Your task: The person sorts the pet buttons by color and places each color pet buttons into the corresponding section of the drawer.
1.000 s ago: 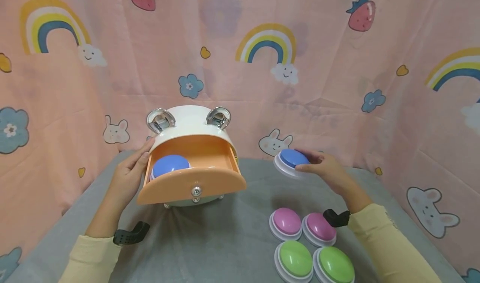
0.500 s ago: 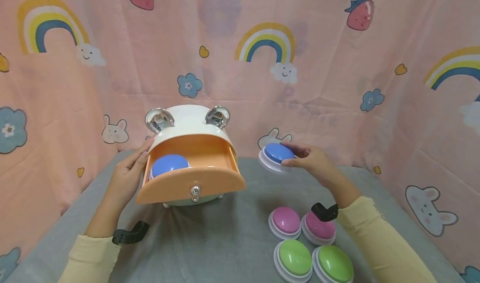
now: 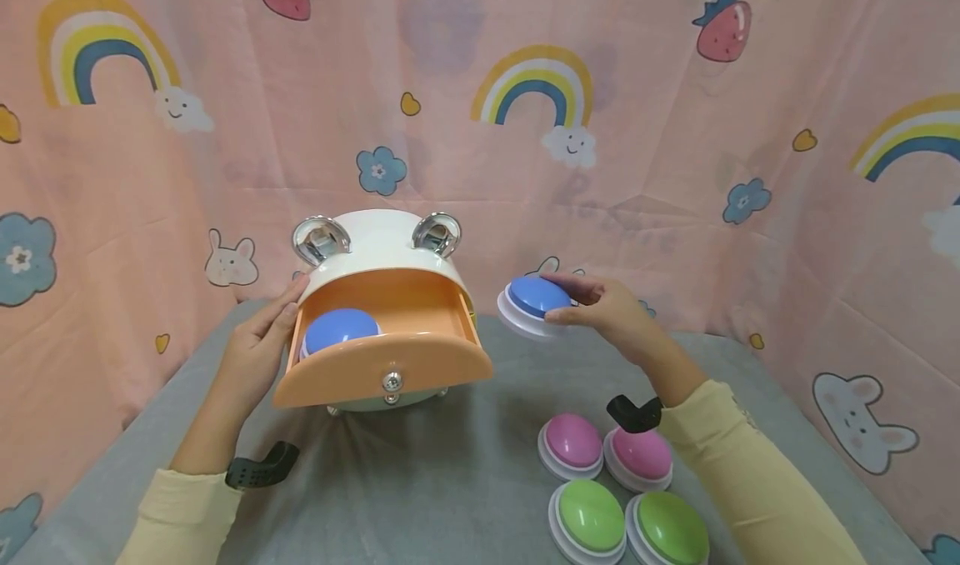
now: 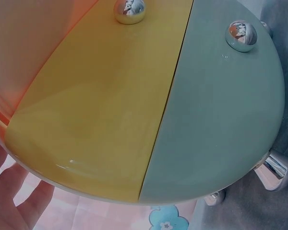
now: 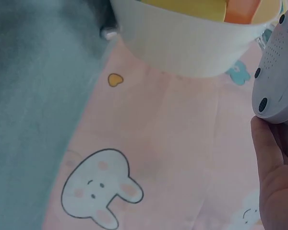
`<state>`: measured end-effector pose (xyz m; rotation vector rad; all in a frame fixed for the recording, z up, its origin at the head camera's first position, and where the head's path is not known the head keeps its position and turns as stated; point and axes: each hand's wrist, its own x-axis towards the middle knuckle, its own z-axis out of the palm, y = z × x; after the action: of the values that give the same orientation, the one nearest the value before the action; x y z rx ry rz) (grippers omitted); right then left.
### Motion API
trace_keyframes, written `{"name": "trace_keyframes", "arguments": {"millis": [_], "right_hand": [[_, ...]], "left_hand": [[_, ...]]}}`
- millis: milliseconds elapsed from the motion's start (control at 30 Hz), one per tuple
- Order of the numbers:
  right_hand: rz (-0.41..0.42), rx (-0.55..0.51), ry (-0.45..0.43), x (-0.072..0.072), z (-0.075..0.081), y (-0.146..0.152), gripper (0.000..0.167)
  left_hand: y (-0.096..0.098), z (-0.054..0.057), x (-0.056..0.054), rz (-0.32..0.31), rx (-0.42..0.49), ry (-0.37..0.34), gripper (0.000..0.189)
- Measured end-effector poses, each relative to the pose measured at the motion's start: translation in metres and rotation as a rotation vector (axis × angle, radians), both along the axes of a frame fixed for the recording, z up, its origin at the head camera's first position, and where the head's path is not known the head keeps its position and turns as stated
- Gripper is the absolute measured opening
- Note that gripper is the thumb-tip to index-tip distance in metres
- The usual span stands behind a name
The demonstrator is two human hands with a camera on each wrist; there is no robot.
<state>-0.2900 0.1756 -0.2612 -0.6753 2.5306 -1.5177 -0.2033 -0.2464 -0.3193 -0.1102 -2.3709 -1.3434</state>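
Sitting at left in the pulled-out orange drawer [image 3: 431,363] is one blue button [image 3: 341,328]; the right hand [image 3: 617,318] grips a second blue button [image 3: 534,303] to the right; the left hand [image 3: 255,350], fingers extended, touches the white cabinet [image 3: 380,238].

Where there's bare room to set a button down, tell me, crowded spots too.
Free: the grey surface between the left wristband and the pink buttons and green buttons; apparently the drawer, right of its blue button, though partly hidden. Crowded: the right foreground, where those four sit close together.

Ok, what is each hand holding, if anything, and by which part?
The right hand pinches a blue buzzer button by its right edge, as the head view shows. The left hand touches the side of the white drawer cabinet; no grip shows.
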Motion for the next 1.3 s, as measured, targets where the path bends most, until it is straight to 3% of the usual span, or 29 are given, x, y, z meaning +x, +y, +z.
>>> {"name": "trace_keyframes", "arguments": {"millis": [467, 767, 1300], "right_hand": [[0.028, 0.010, -0.007, -0.001, 0.015, -0.024, 0.059], [0.090, -0.043, -0.032, 0.001, 0.021, -0.045, 0.060], [0.089, -0.003, 0.024, 0.006, 0.026, -0.074, 0.060]], "left_hand": [[-0.001, -0.001, 0.000, -0.007, 0.004, -0.003, 0.049], [0.000, -0.001, 0.000, -0.007, 0.002, 0.004, 0.049], [-0.001, -0.003, -0.001, -0.008, 0.003, 0.000, 0.048]]}}
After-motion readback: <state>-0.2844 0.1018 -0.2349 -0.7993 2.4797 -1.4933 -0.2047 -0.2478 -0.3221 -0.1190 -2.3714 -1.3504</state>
